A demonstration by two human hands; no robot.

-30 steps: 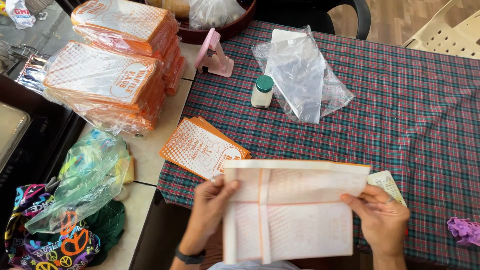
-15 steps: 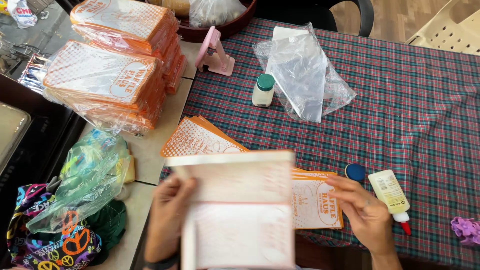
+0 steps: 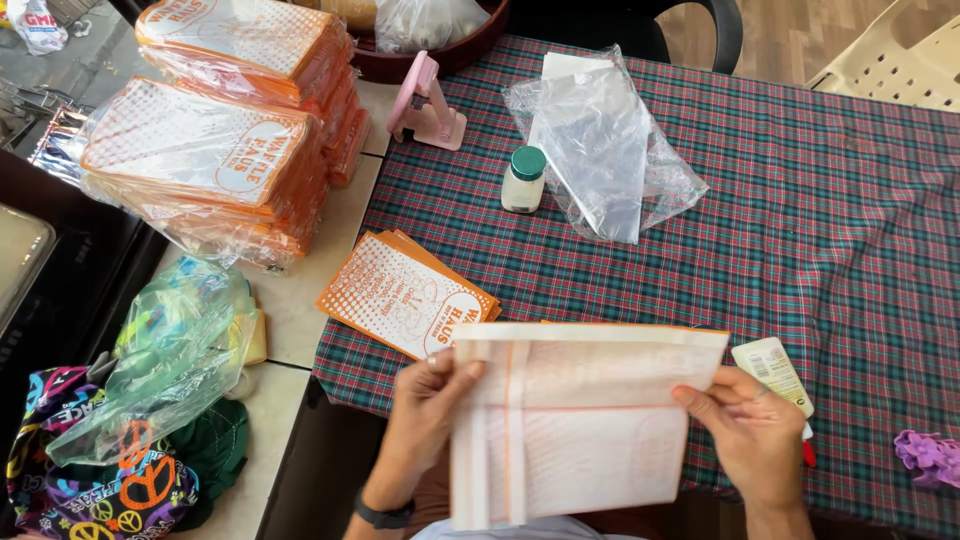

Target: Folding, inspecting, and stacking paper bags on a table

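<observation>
From the head view, the folded paper bag (image 3: 585, 415) had swung back level since half a second before, its seam side up (folding seemed under way). The left hand (image 3: 425, 415) pinched its left edge, the right hand (image 3: 750, 430) its right edge, above the plaid tablecloth (image 3: 800, 200).

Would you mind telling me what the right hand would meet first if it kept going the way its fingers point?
The right hand points leftward, pinching the folded paper bag; beyond that, probably the left hand at the opposite edge, though depth is unclear.
</observation>
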